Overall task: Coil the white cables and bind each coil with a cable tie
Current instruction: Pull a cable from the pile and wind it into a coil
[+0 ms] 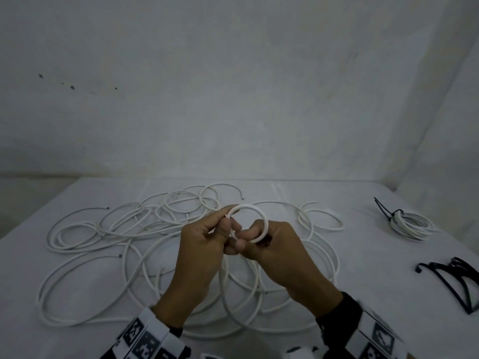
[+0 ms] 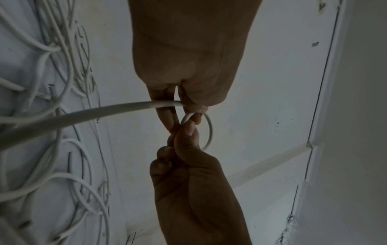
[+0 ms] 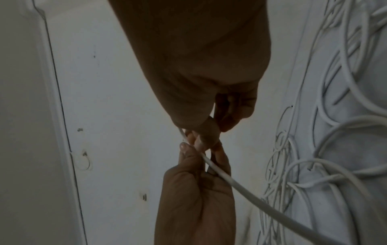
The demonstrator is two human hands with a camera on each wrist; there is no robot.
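A white table carries a wide tangle of loose white cables across its left and middle. At the far right edge lies a bound coil with a black tie, and nearer, a bunch of black cable ties. Above the tangle, both hands hold one small cable loop (a single turn so far). The left hand pinches the loop's end between thumb and fingers; the right hand grips its lower right side with curled fingers.
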